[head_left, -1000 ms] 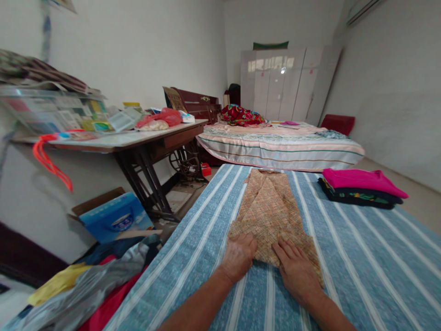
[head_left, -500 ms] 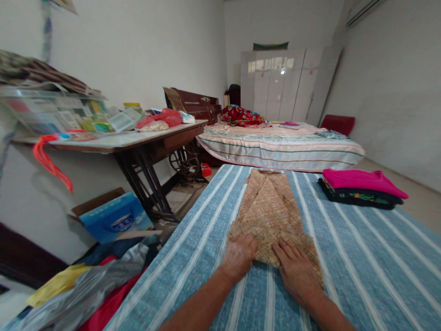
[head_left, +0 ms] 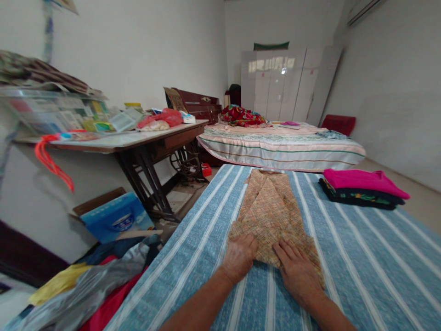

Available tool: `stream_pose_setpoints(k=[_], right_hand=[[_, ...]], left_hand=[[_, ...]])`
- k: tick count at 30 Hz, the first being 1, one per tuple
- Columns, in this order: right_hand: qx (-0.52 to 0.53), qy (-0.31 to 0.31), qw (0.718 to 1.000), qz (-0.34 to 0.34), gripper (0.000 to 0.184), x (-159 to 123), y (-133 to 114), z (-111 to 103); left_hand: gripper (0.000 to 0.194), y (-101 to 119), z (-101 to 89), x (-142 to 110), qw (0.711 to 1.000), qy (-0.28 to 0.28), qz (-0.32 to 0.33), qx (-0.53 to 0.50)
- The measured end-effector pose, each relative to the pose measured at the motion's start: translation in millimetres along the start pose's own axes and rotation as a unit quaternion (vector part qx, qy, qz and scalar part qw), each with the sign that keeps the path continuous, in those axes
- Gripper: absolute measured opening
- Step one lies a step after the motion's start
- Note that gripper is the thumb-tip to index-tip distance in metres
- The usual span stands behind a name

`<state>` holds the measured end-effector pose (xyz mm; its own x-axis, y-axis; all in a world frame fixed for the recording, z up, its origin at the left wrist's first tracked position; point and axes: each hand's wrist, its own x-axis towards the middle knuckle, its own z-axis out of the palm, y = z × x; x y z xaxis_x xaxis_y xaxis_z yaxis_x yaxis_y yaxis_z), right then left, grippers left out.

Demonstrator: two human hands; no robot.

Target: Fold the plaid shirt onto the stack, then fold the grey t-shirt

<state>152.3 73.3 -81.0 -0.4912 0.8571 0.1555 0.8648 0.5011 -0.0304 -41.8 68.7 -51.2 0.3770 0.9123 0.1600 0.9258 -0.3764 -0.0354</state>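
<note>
You press both hands to the near end of a tan checked garment (head_left: pixel 270 207), which lies lengthwise along the middle of a blue-and-white striped cover (head_left: pixel 186 271). Your left hand (head_left: pixel 240 257) rests at the garment's near left corner, fingers bent over the fabric; whether they pinch it cannot be told. Your right hand (head_left: pixel 298 269) lies palm down with its fingers extended across the near right part, a short gap separating the two. To the far right, a bright pink folded garment (head_left: pixel 363 179) tops a small stack of dark folded clothes (head_left: pixel 365 198). On the near left, below the cover's edge, a heap of clothing (head_left: pixel 93 287) in gray, yellow and red sits before a blue box (head_left: pixel 115 220). Beyond it stands a table with an iron treadle base (head_left: pixel 120 143), bearing a clear plastic box (head_left: pixel 60 112) and a red plastic bag (head_left: pixel 167 117). Farther off, a red floral bundle (head_left: pixel 243 115) tops a second bed (head_left: pixel 282 151), before a pale wardrobe (head_left: pixel 292 87).
</note>
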Motion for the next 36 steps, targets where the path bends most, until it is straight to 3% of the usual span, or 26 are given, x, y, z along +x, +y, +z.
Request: stream_pose_setpoints(k=[6,25,36], right_hand=[[0.01,0.017,1.0,0.002,0.056,-1,1,3],[0.045,-0.036,0.998,0.019,0.055,4,1,-1],[0.081,-0.054,0.995,0.006,0.05,15,-1,-37]], left_hand=[[0.017,0,-1.3,0,1.0,0.005,0.004,-0.005],[0.021,-1,-6.3,3,1.0,-0.017,0.002,-0.012],[0.024,-7,-28.7,19,0.997,-0.069,-0.001,-0.017]])
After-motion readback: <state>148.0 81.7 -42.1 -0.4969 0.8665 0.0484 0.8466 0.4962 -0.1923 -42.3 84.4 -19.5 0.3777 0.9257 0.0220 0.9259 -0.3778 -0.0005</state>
